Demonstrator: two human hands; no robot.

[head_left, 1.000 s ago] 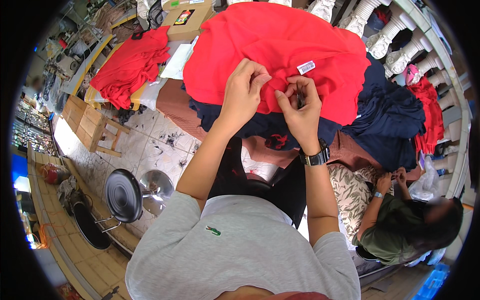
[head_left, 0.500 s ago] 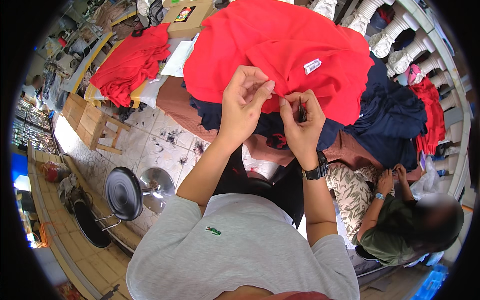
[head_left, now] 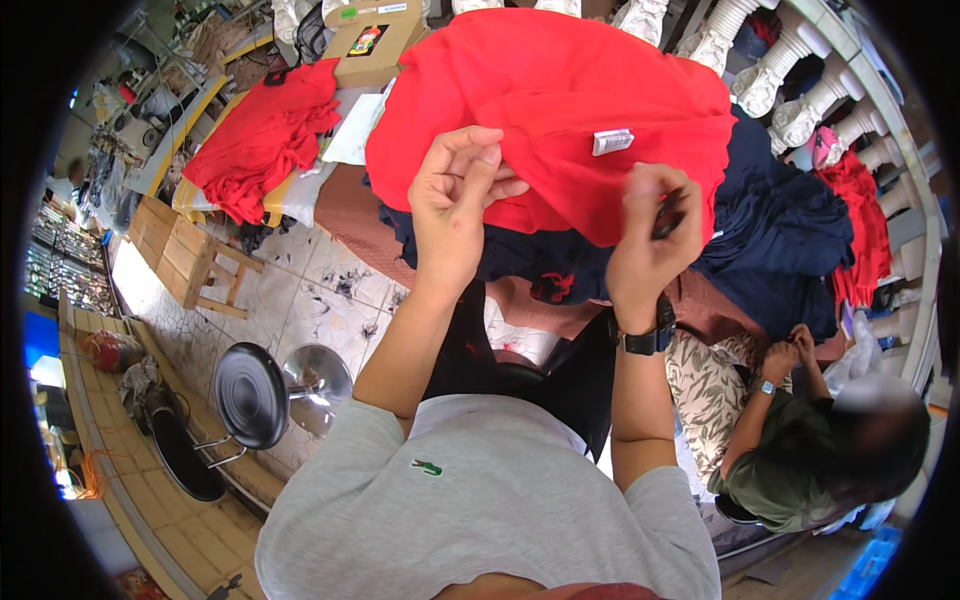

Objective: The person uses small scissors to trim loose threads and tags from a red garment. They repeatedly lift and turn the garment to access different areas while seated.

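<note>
A large red garment [head_left: 560, 90] lies heaped in front of me, with a white label [head_left: 613, 142] on it. My left hand [head_left: 455, 195] is over its near left part, thumb and forefinger pinched together; whatever lies between them is too small to make out. Over the near right part, my right hand [head_left: 655, 235] is closed around small dark thread snips [head_left: 668, 215], blurred by motion. Dark navy garments [head_left: 540, 255] lie under the red one, with a red patch [head_left: 553, 288] at their near edge.
More navy cloth [head_left: 775, 220] and a red garment [head_left: 858, 235] lie to the right, beside white balusters [head_left: 800, 110]. A co-worker [head_left: 800, 440] sits at the near right. Leftward are another red pile [head_left: 265, 140], a cardboard box [head_left: 375, 45], a wooden stool [head_left: 175, 250] and a black round stool [head_left: 250, 395].
My hands have moved apart: the left a little to the left, the right to the right with the snips. The red cloth's near edge has shifted slightly.
</note>
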